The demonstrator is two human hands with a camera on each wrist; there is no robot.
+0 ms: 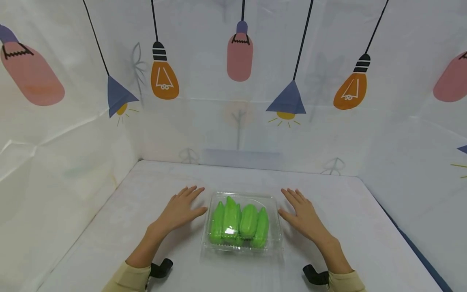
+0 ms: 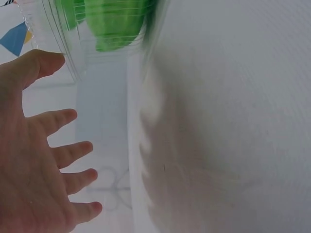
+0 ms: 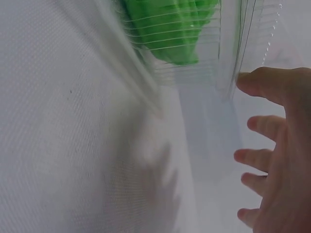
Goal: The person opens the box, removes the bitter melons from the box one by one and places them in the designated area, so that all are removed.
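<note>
A clear plastic clamshell box (image 1: pixel 242 248) rests on the table, its transparent top over several long, bright green vegetable-like pieces (image 1: pixel 249 221) with tapered ends. At the left side of the box is my left hand (image 1: pixel 178 213), fingers spread and pointing forward, thumb tip right at the box's edge. My right hand (image 1: pixel 302 217) mirrors it on the right, fingers extended, with the thumb (image 3: pixel 265 83) close against the box's rim in the right wrist view. Neither hand curls round anything. In the left wrist view, the ribbed box wall (image 2: pixel 104 29) shows beside the left thumb.
The white table (image 1: pixel 153 182) extends on all sides of the box. Behind it hangs a pale sheet (image 1: pixel 204 121) printed with lamps and bulbs, which also encloses the left and right sides. Black camera mounts (image 1: pixel 162 268) sit at both wrists, near the beige sleeves (image 1: pixel 127 280).
</note>
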